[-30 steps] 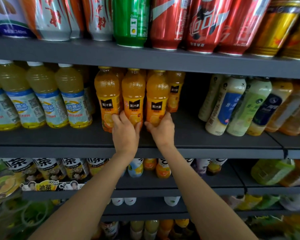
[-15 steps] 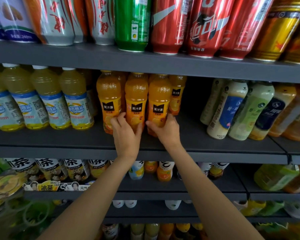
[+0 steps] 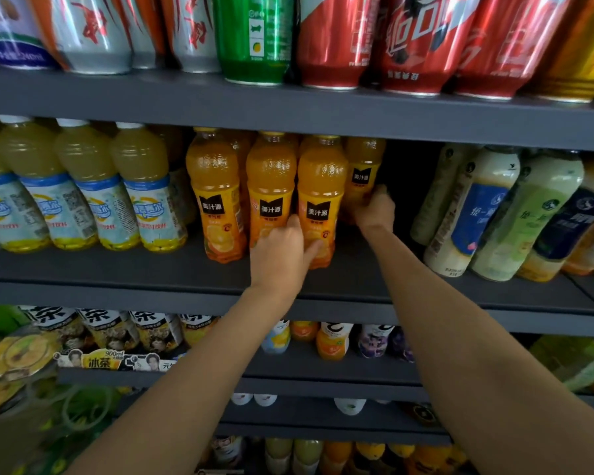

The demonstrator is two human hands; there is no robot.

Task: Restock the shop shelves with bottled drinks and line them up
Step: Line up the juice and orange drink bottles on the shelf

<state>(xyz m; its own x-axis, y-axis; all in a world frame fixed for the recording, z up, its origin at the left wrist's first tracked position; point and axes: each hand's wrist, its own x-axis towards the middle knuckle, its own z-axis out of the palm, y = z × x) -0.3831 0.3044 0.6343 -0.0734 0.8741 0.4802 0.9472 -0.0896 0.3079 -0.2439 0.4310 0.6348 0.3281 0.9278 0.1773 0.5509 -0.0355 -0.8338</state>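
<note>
Since a second ago your right hand (image 3: 374, 209) has left the front row and reached deeper, fingers curled on the rear orange bottle (image 3: 362, 173), which stands upright behind and right of the front three. Your left hand (image 3: 282, 255), nearer you, grips the front right bottle (image 3: 319, 186) low on the middle shelf (image 3: 117, 269).

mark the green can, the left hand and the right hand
green can (image 3: 254, 36), head view, middle of its body
left hand (image 3: 282, 250), head view, back of the hand
right hand (image 3: 374, 209), head view, back of the hand
</note>
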